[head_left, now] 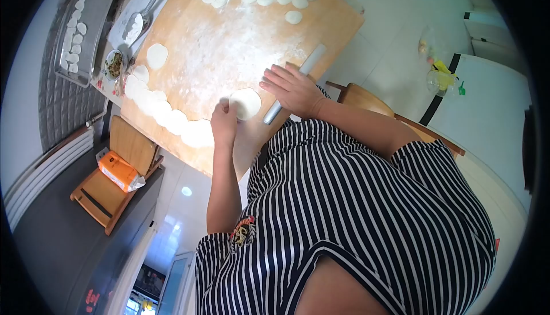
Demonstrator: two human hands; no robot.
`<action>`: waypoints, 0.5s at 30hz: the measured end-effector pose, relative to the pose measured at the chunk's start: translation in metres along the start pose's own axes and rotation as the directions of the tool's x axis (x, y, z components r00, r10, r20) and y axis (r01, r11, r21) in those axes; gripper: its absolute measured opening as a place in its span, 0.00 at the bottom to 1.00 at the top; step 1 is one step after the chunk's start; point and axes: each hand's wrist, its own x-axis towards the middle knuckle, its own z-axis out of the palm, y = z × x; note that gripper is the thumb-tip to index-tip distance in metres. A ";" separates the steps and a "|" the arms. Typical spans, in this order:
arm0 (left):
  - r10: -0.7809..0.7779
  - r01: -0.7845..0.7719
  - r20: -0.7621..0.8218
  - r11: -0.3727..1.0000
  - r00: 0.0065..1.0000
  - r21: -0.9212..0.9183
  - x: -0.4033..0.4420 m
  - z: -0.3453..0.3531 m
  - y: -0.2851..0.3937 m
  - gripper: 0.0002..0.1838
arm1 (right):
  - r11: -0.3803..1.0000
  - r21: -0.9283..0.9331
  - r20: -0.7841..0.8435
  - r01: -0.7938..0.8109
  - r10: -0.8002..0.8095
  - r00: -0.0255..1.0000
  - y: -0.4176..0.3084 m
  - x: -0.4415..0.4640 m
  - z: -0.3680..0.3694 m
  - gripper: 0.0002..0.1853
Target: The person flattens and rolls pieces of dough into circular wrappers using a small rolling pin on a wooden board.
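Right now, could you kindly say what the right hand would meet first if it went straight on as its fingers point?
The way looks free for the right hand across the floured board, probably to its edge, though depth is unclear.

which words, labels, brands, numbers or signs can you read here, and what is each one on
None can be read for certain.
Orange packet on the chair: marks too small to read.
Badge on the striped shirt: too blurred to read.
Red marks at bottom left: too blurred to tell whether they are writing.
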 end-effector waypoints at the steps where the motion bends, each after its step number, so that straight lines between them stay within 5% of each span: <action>1: 0.003 -0.003 0.002 1.000 1.000 0.000 -0.002 -0.001 0.005 0.22 | 1.000 0.019 0.015 0.003 -0.003 1.000 0.001 -0.001 -0.002 0.28; 3: -0.127 0.066 0.144 0.928 0.981 0.368 -0.008 -0.009 0.017 0.19 | 0.999 -0.032 0.020 -0.012 0.013 1.000 0.001 0.019 0.008 0.28; 5: -0.043 0.003 0.066 0.860 0.997 0.511 -0.007 -0.001 0.015 0.17 | 0.997 -0.070 0.025 -0.025 0.027 0.999 -0.003 0.046 0.021 0.29; 8: 0.439 -0.374 -0.012 0.779 0.898 0.503 -0.001 0.011 0.009 0.16 | 0.989 -0.095 0.022 -0.109 0.112 0.993 -0.006 0.066 0.032 0.29; 9: 0.535 -0.472 0.001 0.743 0.845 0.474 -0.001 0.013 0.009 0.14 | 0.991 -0.087 0.019 -0.100 0.102 0.995 -0.007 0.058 0.027 0.29; 11: 0.448 -0.410 -0.020 0.835 0.894 0.366 -0.004 0.017 0.005 0.14 | 0.997 -0.064 0.119 -0.030 0.038 0.992 -0.006 0.028 0.008 0.28; 12: 0.183 -0.181 0.009 0.962 0.983 0.205 -0.015 0.015 0.023 0.11 | 0.998 -0.061 0.118 -0.022 0.029 0.993 -0.003 0.014 0.000 0.28; 13: 0.183 -0.180 0.000 0.963 0.983 0.201 -0.011 0.013 0.019 0.11 | 1.000 0.006 0.149 0.008 -0.009 0.989 0.001 0.000 -0.005 0.28; 15: 0.263 -0.260 -0.033 0.917 0.964 -0.304 0.001 0.008 0.000 0.07 | 0.996 0.076 0.176 0.038 -0.051 0.983 0.009 -0.014 -0.012 0.27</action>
